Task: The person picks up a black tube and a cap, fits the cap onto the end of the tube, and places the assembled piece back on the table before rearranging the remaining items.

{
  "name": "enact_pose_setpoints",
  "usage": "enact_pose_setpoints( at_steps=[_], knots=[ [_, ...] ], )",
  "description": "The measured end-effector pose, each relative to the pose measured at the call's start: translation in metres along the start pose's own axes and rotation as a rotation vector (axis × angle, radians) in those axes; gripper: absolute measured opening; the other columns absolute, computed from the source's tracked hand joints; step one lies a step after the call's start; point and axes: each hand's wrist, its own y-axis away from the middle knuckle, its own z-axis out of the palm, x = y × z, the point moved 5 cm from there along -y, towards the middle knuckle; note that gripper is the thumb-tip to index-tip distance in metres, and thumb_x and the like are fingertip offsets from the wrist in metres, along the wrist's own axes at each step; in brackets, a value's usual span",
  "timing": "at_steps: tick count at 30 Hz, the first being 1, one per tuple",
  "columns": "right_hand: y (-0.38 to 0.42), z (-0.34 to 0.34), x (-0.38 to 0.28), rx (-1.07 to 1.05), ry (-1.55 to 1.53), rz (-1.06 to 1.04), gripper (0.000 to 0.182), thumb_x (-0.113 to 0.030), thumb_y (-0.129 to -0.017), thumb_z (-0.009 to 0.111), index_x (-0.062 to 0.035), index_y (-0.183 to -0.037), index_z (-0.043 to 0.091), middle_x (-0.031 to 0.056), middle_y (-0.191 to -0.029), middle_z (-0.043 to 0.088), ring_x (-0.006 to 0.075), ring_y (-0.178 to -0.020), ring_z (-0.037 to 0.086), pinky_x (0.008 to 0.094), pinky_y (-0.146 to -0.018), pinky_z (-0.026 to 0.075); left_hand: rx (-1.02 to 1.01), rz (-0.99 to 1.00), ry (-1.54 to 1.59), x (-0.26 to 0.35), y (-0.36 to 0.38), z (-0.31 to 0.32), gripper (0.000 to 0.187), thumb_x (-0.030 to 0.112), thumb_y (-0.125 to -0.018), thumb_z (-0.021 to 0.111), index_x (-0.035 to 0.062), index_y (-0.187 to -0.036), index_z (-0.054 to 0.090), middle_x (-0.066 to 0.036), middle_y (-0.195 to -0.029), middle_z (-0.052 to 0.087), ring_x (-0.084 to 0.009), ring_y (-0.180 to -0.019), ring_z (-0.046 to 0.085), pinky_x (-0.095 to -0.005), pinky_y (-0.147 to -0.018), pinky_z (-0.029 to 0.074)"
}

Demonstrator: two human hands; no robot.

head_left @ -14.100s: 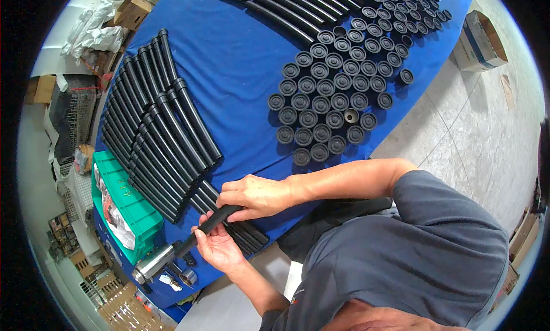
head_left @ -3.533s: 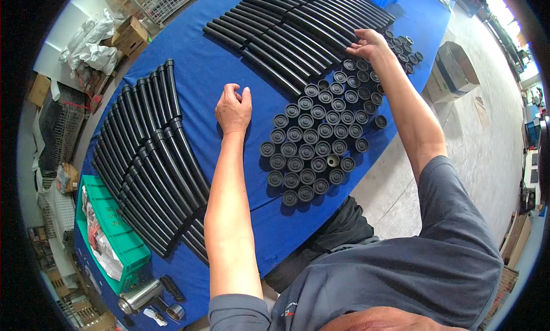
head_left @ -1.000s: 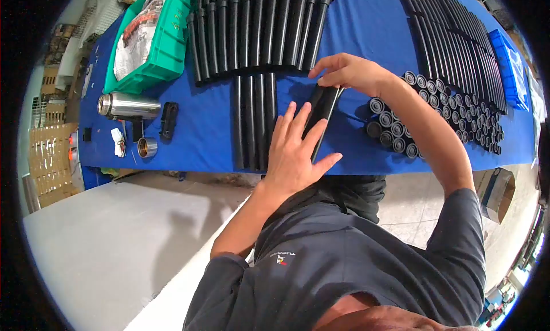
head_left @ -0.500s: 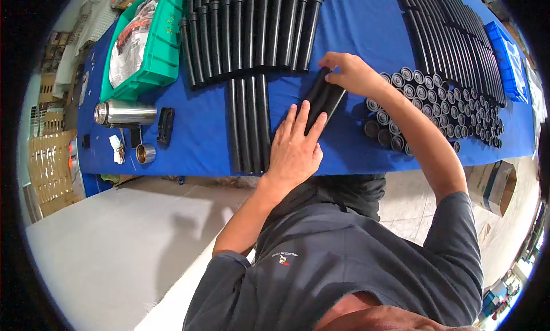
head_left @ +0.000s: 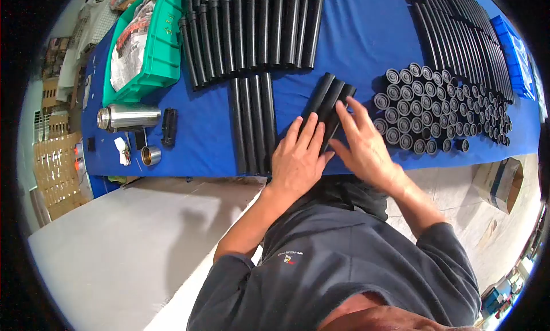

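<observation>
Three black tubes (head_left: pixel 325 96) lie side by side at a slant on the blue cloth. My left hand (head_left: pixel 298 157) rests on their lower ends with its fingers extended. At their right side is my right hand (head_left: pixel 365 149), fingers apart, its fingertips at the rightmost tube. Just left of my left hand, several more black tubes (head_left: pixel 252 122) lie in a row. Farther back stretches a group of longer black tubes with collars (head_left: pixel 252 30). Many round black caps (head_left: pixel 421 105) are grouped to the right.
A green bin (head_left: pixel 157 62) holding paper is at the back left, with a metal flask (head_left: pixel 129 117), a small metal cup (head_left: pixel 151 155) and a black item (head_left: pixel 169 127) nearer. Rows of black tubes (head_left: pixel 458 42) and a blue tray (head_left: pixel 515 59) lie at the back right.
My right hand has come off the tubes' far ends and moved down toward me along their right side, its fingers now spread. My left hand stays on the tubes. The view has shifted slightly.
</observation>
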Motion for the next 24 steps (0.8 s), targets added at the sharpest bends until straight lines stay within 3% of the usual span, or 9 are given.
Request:
enact_pose_setpoints(
  at_steps=[1, 5, 10, 13, 15, 18, 20, 21, 24],
  knots=[
    [0.008, 0.007, 0.000, -0.081, -0.090, 0.070, 0.072, -0.012, -0.083, 0.074, 0.0070, -0.144, 0.041, 0.0379, -0.148, 0.034, 0.0511, -0.127, 0.047, 0.0488, -0.107, 0.045, -0.005, 0.013, -0.006, 0.001, 0.002, -0.001, 0.062, 0.022, -0.080, 0.078, 0.0019, -0.136, 0.060, -0.014, -0.149, 0.051, -0.0389, -0.133, 0.049, -0.0438, -0.108, 0.046],
    [0.011, 0.021, -0.001, -0.061, -0.029, 0.011, 0.060, -0.008, -0.083, 0.071, 0.0091, -0.137, 0.051, 0.0361, -0.152, 0.031, 0.0474, -0.124, 0.049, 0.0482, -0.106, 0.044, -0.045, 0.014, 0.024, 0.007, 0.010, 0.000, 0.066, 0.018, -0.079, 0.078, -0.0026, -0.138, 0.056, -0.019, -0.151, 0.048, -0.0412, -0.135, 0.046, -0.0461, -0.110, 0.043],
    [0.005, 0.030, -0.009, -0.082, 0.019, -0.180, 0.056, -0.010, -0.084, 0.069, 0.0088, -0.134, 0.054, 0.0339, -0.151, 0.037, 0.0450, -0.118, 0.050, 0.0496, -0.103, 0.045, -0.040, -0.029, 0.031, 0.007, 0.022, -0.002, 0.067, 0.017, -0.078, 0.078, -0.0046, -0.137, 0.054, -0.021, -0.155, 0.041, -0.0433, -0.140, 0.041, -0.0496, -0.113, 0.040],
    [-0.004, 0.041, -0.020, -0.058, 0.097, -0.269, 0.056, -0.015, -0.084, 0.069, 0.0073, -0.134, 0.055, 0.0325, -0.149, 0.041, 0.0431, -0.114, 0.051, 0.0469, -0.099, 0.046, 0.052, -0.027, -0.017, -0.001, 0.021, -0.023, 0.056, 0.017, -0.080, 0.078, -0.0011, -0.130, 0.061, -0.022, -0.149, 0.049, -0.0433, -0.138, 0.044, -0.0510, -0.113, 0.038],
    [-0.011, 0.052, -0.026, -0.023, 0.134, -0.282, 0.060, -0.020, -0.083, 0.072, 0.0046, -0.135, 0.055, 0.0296, -0.149, 0.042, 0.0396, -0.113, 0.052, 0.0463, -0.096, 0.047, 0.182, -0.017, -0.042, -0.022, 0.018, -0.040, 0.045, 0.018, -0.084, 0.076, 0.0001, -0.124, 0.065, -0.023, -0.144, 0.053, -0.0448, -0.136, 0.046, -0.0519, -0.113, 0.037],
    [-0.016, 0.062, -0.031, -0.017, 0.114, -0.241, 0.066, -0.028, -0.082, 0.075, -0.0016, -0.139, 0.054, 0.0269, -0.151, 0.041, 0.0372, -0.111, 0.053, 0.0461, -0.093, 0.048, 0.283, -0.173, -0.085, -0.074, 0.021, -0.059, 0.048, 0.025, -0.090, 0.073, 0.0067, -0.133, 0.064, -0.025, -0.150, 0.047, -0.0487, -0.140, 0.039, -0.0550, -0.115, 0.033],
    [-0.016, 0.057, -0.035, -0.015, 0.068, -0.229, 0.068, -0.030, -0.083, 0.075, -0.0037, -0.141, 0.053, 0.0275, -0.152, 0.039, 0.0374, -0.112, 0.053, 0.0459, -0.093, 0.047, 0.255, -0.146, -0.066, -0.099, 0.024, -0.057, 0.052, 0.029, -0.092, 0.072, 0.0131, -0.139, 0.061, -0.025, -0.156, 0.039, -0.0500, -0.144, 0.033, -0.0555, -0.118, 0.029],
    [-0.009, 0.053, -0.036, -0.086, 0.024, -0.191, 0.082, -0.041, -0.079, 0.078, -0.0072, -0.147, 0.048, 0.0300, -0.155, 0.033, 0.0431, -0.126, 0.048, 0.0505, -0.103, 0.044, 0.190, -0.163, -0.071, -0.107, 0.025, -0.054, 0.054, 0.033, -0.093, 0.071, 0.0162, -0.143, 0.059, -0.025, -0.160, 0.032, -0.0509, -0.146, 0.028, -0.0554, -0.120, 0.026],
    [0.014, 0.043, -0.046, -0.213, 0.009, -0.256, 0.098, -0.053, -0.072, 0.081, -0.0098, -0.151, 0.043, 0.0325, -0.157, 0.027, 0.0499, -0.140, 0.035, 0.0563, -0.114, 0.034, 0.139, -0.150, -0.047, -0.117, 0.026, -0.047, 0.055, 0.035, -0.093, 0.071, 0.0185, -0.144, 0.058, -0.025, -0.162, 0.028, -0.0514, -0.147, 0.026, -0.0551, -0.120, 0.026]
  ],
)
